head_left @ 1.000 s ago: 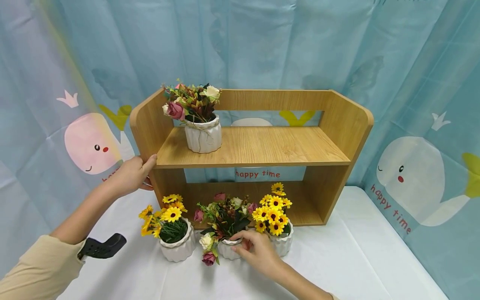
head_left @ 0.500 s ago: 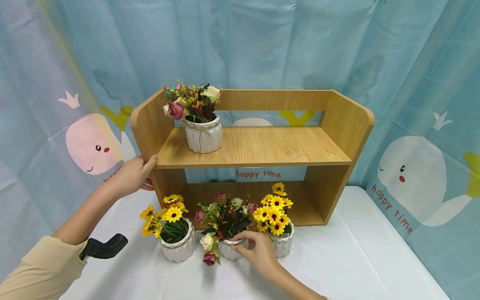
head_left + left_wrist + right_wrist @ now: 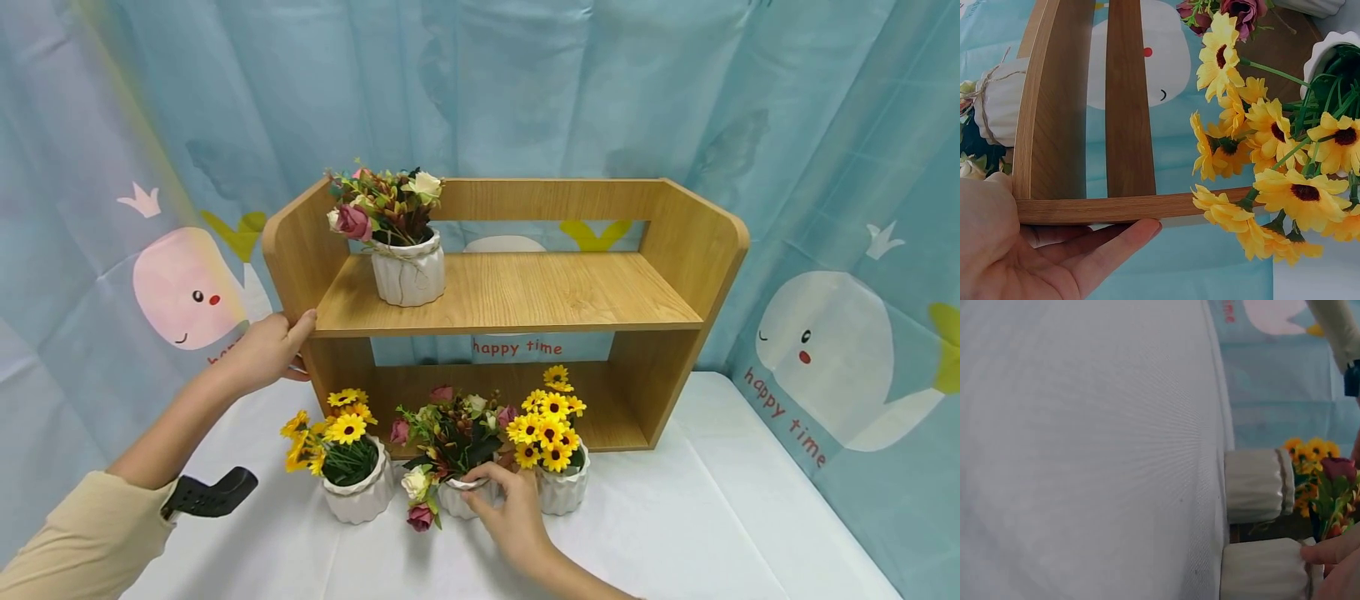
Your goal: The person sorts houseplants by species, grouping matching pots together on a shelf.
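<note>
My left hand [image 3: 266, 354] grips the left side panel of a two-tier wooden shelf [image 3: 540, 292], its thumb at the front edge and its fingers along the outer face. In the left wrist view those fingers [image 3: 1110, 250] lie against the panel. My right hand [image 3: 513, 517] pinches the rim of a white flowerpot [image 3: 456, 502] with pink and cream roses, standing on the table before the shelf. Thumb and rim also meet in the right wrist view, where the pot [image 3: 1263, 572] appears sideways. White pots of yellow sunflowers stand left [image 3: 360, 500] and right [image 3: 564, 493] of it.
Another white rose pot [image 3: 408, 271], tied with twine, sits at the left of the upper shelf board. A white cloth [image 3: 712, 517] covers the table. Behind hangs a blue curtain [image 3: 517, 92] printed with whales. A black strap device [image 3: 213, 493] juts from the left forearm.
The right wrist and forearm have shifted slightly to the left while the fingers stay at the pot's rim. The left hand, the shelf and the pots keep their places.
</note>
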Demonstrator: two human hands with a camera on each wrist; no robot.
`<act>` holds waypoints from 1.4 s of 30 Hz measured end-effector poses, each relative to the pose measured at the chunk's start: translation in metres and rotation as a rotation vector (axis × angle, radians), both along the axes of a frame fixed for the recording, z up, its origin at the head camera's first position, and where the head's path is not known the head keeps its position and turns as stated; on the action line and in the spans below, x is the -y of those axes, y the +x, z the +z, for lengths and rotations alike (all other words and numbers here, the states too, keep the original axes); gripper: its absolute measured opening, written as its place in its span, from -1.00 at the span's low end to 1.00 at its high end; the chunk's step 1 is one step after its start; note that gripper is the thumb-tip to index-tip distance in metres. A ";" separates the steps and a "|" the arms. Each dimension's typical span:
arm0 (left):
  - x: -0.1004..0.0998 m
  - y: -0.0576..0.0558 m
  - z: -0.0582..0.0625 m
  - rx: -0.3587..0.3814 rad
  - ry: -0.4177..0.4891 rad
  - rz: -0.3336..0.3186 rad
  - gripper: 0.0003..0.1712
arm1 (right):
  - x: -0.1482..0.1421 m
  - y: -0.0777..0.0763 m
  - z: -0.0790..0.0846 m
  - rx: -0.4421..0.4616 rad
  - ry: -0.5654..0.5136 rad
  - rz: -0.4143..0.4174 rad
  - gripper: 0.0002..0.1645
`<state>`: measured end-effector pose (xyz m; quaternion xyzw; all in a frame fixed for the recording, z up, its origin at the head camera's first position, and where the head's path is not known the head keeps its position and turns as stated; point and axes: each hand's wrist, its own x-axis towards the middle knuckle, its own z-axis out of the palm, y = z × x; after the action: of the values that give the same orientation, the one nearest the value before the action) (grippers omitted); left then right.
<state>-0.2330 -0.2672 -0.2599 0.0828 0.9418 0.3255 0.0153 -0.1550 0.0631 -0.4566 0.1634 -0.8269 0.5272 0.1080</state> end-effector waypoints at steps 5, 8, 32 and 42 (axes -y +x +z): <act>0.000 0.000 0.000 -0.007 -0.003 -0.004 -0.15 | -0.002 0.007 0.006 0.062 0.072 0.004 -0.82; 0.000 0.000 0.001 -0.012 -0.002 -0.007 -0.15 | -0.005 0.007 0.008 0.064 0.080 0.048 -0.81; 0.003 0.002 0.000 -0.002 -0.019 0.001 -0.18 | -0.014 -0.016 -0.012 0.105 0.009 0.149 -0.62; 0.001 0.000 0.000 -0.003 -0.022 -0.008 -0.15 | -0.012 -0.013 -0.011 0.098 -0.042 0.100 -0.64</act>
<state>-0.2331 -0.2684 -0.2603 0.0866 0.9449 0.3151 0.0160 -0.1684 0.0755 -0.4676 0.1763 -0.8107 0.5566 0.0444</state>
